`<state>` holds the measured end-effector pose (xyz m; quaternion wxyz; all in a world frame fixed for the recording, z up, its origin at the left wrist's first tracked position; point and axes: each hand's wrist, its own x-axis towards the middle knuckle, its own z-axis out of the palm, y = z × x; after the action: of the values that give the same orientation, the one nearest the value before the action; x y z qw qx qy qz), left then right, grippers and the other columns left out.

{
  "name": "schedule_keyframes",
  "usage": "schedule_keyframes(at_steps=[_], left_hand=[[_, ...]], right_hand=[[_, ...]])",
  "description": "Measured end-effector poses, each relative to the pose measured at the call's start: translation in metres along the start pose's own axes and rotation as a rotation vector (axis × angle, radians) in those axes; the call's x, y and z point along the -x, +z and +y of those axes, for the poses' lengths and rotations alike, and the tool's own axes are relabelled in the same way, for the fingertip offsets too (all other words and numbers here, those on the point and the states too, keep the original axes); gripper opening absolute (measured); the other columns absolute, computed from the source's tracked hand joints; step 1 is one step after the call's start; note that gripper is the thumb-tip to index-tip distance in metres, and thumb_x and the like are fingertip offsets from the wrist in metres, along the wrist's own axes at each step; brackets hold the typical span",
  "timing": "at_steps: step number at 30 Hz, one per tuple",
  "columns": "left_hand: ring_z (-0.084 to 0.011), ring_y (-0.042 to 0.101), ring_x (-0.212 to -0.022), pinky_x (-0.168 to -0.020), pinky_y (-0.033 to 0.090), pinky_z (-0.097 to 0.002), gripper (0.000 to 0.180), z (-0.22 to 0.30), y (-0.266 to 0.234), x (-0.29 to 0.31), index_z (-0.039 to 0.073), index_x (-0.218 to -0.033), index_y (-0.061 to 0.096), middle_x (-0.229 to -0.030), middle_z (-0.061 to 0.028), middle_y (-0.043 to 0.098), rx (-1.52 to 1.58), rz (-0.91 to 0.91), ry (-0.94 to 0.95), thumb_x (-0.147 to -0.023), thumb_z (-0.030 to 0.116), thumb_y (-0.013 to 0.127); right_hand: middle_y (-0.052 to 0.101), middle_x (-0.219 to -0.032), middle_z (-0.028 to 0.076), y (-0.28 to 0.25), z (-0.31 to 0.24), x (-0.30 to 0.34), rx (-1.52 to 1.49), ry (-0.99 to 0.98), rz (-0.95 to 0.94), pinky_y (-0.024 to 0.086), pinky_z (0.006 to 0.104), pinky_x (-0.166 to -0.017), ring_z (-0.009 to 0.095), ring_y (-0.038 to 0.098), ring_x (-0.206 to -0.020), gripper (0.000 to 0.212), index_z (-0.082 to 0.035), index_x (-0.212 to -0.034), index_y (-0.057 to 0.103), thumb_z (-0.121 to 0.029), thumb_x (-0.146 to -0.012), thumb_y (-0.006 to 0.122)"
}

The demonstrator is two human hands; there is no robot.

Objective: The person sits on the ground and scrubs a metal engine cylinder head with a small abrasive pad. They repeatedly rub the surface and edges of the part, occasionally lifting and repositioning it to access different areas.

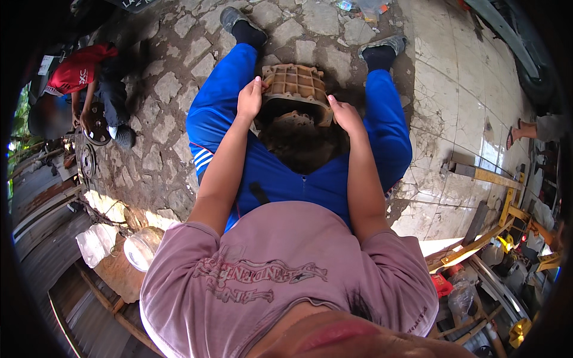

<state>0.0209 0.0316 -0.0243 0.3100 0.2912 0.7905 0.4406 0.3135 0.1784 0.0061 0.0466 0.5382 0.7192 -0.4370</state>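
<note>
Between my spread legs, on the stone ground, stands a brown ribbed metal casing [294, 80] with a scalloped flange. Its open, dark side faces me, and a rounded part shows just inside. My left hand [250, 97] is closed on the casing's left edge, thumb uppermost. At the right edge, my right hand [346, 113] grips the flange in the same way. The fingers of both hands are partly hidden beneath or behind the rim. Dark shadow covers the ground below the casing.
At the left, a person in a red shirt [76, 67] bends over a round dark metal disc [97, 124]; another disc [88, 160] lies nearby. Clear plastic containers [143, 247] stand lower left. Yellow metal frames [507, 206] and clutter line the right. Another person's foot [518, 132] shows at far right.
</note>
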Motion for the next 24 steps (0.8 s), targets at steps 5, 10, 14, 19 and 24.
schedule_keyframes(at_steps=[5,10,14,19,24], left_hand=[[-0.0280,0.072,-0.099,-0.095,0.053,-0.0383,0.061,-0.001,0.000,-0.001,0.001,-0.107,0.075,-0.098,-0.0162,0.076,0.038,-0.004,0.003,-0.115,0.050,0.040],[-0.0294,0.070,-0.109,-0.101,0.051,-0.0397,0.058,-0.013,0.001,-0.002,-0.001,-0.110,0.074,-0.112,-0.0190,0.075,-0.003,-0.035,-0.009,-0.116,0.047,0.040],[-0.0350,0.069,-0.114,-0.103,0.050,-0.0411,0.061,-0.015,0.005,-0.003,-0.002,-0.118,0.073,-0.117,-0.0223,0.074,0.009,-0.040,0.073,-0.116,0.049,0.039],[-0.0398,0.066,-0.120,-0.106,0.048,-0.0434,0.063,-0.028,0.009,-0.009,-0.003,-0.123,0.071,-0.121,-0.0253,0.072,0.005,-0.067,0.125,-0.116,0.050,0.037],[-0.0409,0.065,-0.121,-0.106,0.048,-0.0438,0.063,-0.022,0.006,-0.004,-0.003,-0.126,0.069,-0.122,-0.0261,0.071,-0.017,-0.070,0.123,-0.115,0.051,0.038]], right_hand=[[0.070,-0.127,0.032,0.006,0.006,-0.011,-0.073,0.054,0.024,0.047,0.0518,-0.110,0.049,0.059,-0.131,0.082,-0.006,-0.123,0.077,-0.074,-0.106,0.035],[0.071,-0.124,0.031,0.007,0.021,-0.019,-0.149,0.044,0.007,0.048,0.0515,-0.109,0.048,0.061,-0.130,0.085,-0.002,-0.122,0.076,-0.075,-0.105,0.035],[0.074,-0.119,0.028,0.010,0.003,-0.004,-0.140,-0.072,0.069,0.051,0.0471,-0.107,0.043,0.068,-0.122,0.067,-0.002,-0.126,0.076,-0.062,-0.103,0.057],[0.077,-0.119,0.018,0.014,0.015,0.000,0.045,-0.301,0.160,0.058,0.0438,-0.099,0.037,0.074,-0.111,0.038,-0.007,-0.125,0.078,-0.023,-0.091,0.080],[0.077,-0.117,0.015,0.018,-0.017,0.009,0.135,-0.331,0.207,0.058,0.0472,-0.097,0.036,0.074,-0.108,0.025,-0.004,-0.116,0.079,-0.016,-0.095,0.072]])
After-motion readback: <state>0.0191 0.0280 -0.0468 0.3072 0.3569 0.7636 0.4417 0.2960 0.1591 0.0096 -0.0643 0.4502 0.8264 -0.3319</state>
